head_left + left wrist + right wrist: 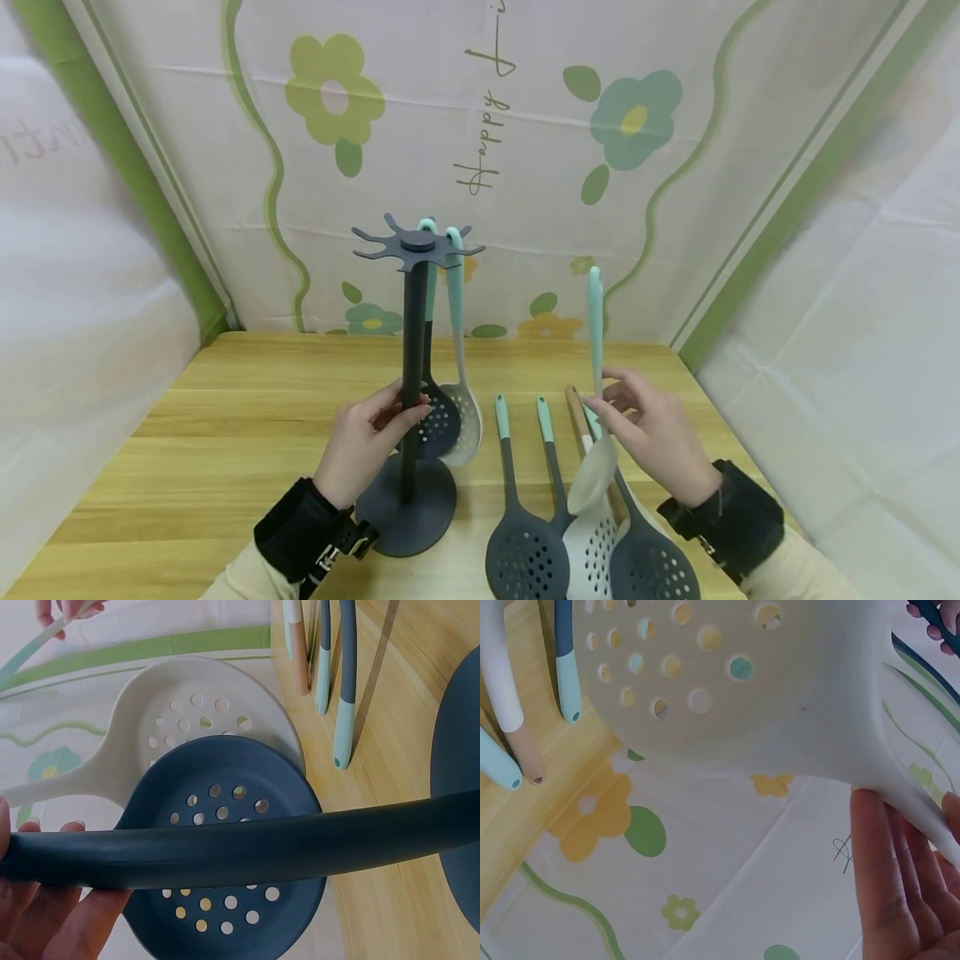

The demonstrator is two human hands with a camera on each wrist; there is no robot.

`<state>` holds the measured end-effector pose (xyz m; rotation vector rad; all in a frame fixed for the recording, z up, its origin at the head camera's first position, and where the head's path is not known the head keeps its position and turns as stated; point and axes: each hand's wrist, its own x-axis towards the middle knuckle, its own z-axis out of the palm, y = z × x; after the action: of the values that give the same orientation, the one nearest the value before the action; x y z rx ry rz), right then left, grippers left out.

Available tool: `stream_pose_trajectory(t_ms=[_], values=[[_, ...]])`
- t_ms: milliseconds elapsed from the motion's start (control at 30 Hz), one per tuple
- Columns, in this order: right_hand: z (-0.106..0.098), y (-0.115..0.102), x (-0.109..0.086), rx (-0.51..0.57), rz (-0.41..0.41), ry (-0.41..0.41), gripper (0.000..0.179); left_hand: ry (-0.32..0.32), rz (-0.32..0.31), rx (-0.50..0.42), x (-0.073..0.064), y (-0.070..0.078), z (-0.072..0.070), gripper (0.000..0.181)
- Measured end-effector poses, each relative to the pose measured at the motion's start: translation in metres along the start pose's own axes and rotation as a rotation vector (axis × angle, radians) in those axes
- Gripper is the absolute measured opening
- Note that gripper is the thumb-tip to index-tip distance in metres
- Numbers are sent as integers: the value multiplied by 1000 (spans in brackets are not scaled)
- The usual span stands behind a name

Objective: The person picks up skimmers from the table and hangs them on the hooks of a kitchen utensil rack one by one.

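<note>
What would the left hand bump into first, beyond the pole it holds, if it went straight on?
Past the pole, the left hand would probably meet the dark perforated ladle hanging there first, though depth is hard to judge.

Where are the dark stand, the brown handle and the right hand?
Dark stand (414, 350): head view, on its upright pole.
Brown handle (525, 756): right wrist view, middle of its brown part.
Right hand (660, 432): head view, on its back.

Left of the stand (413, 350), beyond the left hand (367, 437), I have free tabletop (217, 450); to its right, two hanging skimmers (442, 429), then lying utensils (583, 546), block me.
</note>
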<state>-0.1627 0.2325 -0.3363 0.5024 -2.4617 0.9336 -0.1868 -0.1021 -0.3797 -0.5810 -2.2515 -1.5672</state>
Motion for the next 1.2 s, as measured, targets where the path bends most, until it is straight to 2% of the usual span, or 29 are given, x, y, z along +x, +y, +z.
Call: stream_pose_trajectory(t_ms=[433,633,800,1000,1200], values=[[4,-10,5,60,8,-11,35,11,26,5,1,-1,1,35],[8,-15,7,116,12,-30,35,28,67,53,0,-1,3,31],[10,-18,9,157,21,-46,35,35,73,76,0,-1,4,30],[14,-20,10,164,15,-53,39,36,87,75,-1,-1,5,31],[20,-24,11,189,10,-61,35,34,110,82,-3,-2,6,30]])
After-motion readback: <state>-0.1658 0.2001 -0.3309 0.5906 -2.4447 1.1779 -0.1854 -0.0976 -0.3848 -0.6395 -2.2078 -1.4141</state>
